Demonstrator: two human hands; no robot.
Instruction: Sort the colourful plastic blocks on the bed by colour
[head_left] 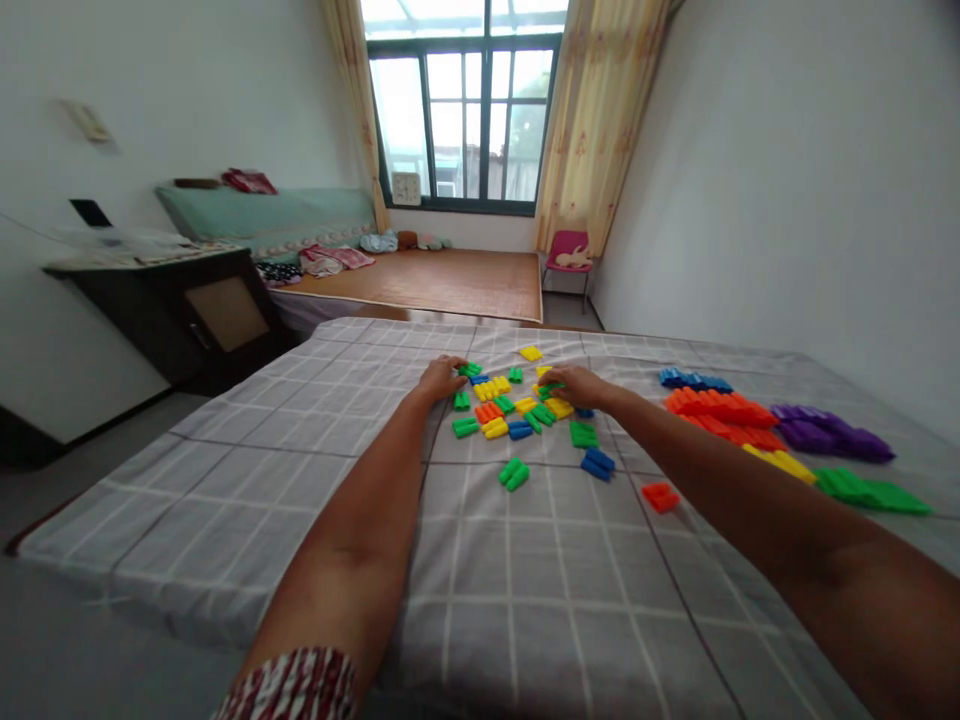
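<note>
My left hand [442,377] reaches to the far left side of a scatter of small ridged plastic pieces on the bed. Its curled fingers close on the edge of a green plastic piece [471,369]. On the other side of the scatter, my right hand [568,384] is bent down with its fingertips pinched on another green plastic piece [551,391]. Between the hands lie yellow pieces [492,388], an orange piece [488,412] and a blue piece [519,430]. Nearer to me are a loose green piece [514,473], a blue piece [598,463] and an orange piece [661,497].
Joined rows of the same pieces lie at right: blue [695,380], orange [721,408], purple [829,434], yellow [780,462] and green [870,490]. A checked sheet [360,400] covers the bed. Behind are a wooden platform [457,280], a pink chair [568,245] and a dark cabinet [165,305].
</note>
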